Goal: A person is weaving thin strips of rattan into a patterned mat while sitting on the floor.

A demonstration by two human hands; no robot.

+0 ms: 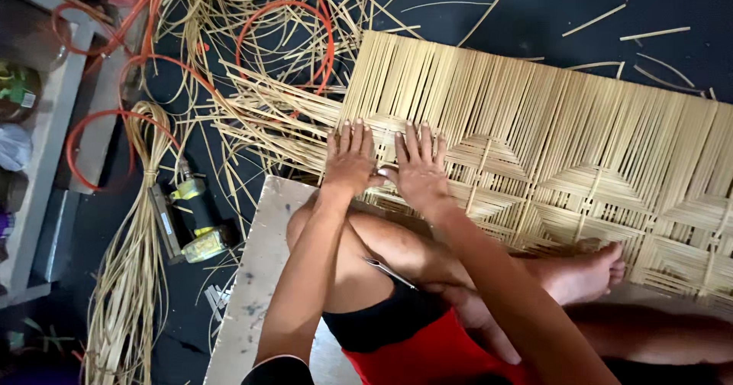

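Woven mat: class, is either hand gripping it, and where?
Neither grips. The left hand and right hand press flat, fingers spread, on the woven mat near its left edge.

left: loose strips (252, 118), orange hose (286, 18) (tangled) | right: bare mat (580, 125)

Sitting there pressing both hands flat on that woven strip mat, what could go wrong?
The left hand and right hand press on the woven mat; thin strip edges might splinter or cut fingers. The loose strips at its unfinished edge could slip out of the weave. The orange hose tangled among them may snag.
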